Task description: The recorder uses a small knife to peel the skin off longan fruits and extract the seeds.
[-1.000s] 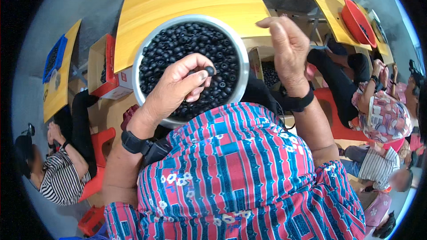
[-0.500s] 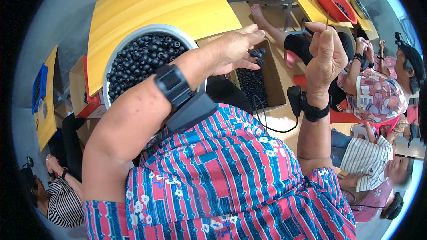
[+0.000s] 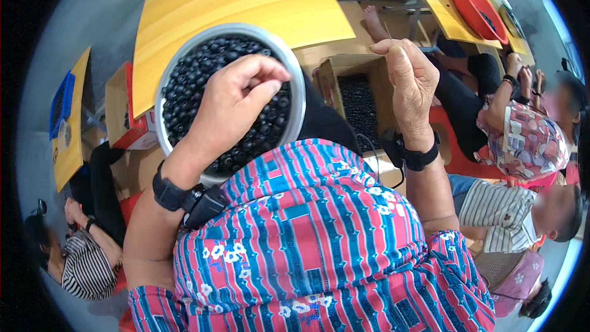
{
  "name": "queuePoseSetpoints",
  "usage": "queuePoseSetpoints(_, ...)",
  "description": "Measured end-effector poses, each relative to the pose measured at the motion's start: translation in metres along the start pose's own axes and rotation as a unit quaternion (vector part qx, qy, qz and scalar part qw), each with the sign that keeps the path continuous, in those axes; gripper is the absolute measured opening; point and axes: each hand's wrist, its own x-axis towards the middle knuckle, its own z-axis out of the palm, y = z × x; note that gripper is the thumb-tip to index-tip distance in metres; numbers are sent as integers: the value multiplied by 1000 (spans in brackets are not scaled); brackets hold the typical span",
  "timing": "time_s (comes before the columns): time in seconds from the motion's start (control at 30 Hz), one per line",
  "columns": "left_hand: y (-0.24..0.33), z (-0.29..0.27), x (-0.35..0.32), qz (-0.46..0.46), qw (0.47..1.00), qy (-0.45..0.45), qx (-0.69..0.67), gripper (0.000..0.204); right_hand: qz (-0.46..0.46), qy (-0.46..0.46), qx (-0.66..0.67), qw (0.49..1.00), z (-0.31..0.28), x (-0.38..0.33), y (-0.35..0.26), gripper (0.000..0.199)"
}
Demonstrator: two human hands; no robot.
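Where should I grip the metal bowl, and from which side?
Probably hold the metal bowl by its rim at opposite points, coming from left and right together. It is round and filled with black beads, so one edge alone could tip it; the left hand is over the beads.

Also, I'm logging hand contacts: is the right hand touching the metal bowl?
Apart: the head view shows the right hand well right of the metal bowl, with part of the cardboard box visible in the gap between them.

left hand (image 3: 236,98): curled, back upward | right hand (image 3: 410,80): raised, bent in a pinch
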Motion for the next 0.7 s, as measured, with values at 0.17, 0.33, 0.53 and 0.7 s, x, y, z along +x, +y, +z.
queuePoseSetpoints(0.17,-24,-21,-60,22,980,43,194,23,17,-116,-13,993,33,-4,-12,24)
queuePoseSetpoints(0.33,-43,-15,-89,45,955,28,291,34,28,-216,57,974,71,-4,-25,21)
queuePoseSetpoints(0.53,-38,-9,-71,53,966,56,246,33,4,-247,101,964,105,-4,-13,21)
queuePoseSetpoints(0.7,-44,-6,-56,91,954,22,285,26,103,-261,71,957,103,-6,-14,27)
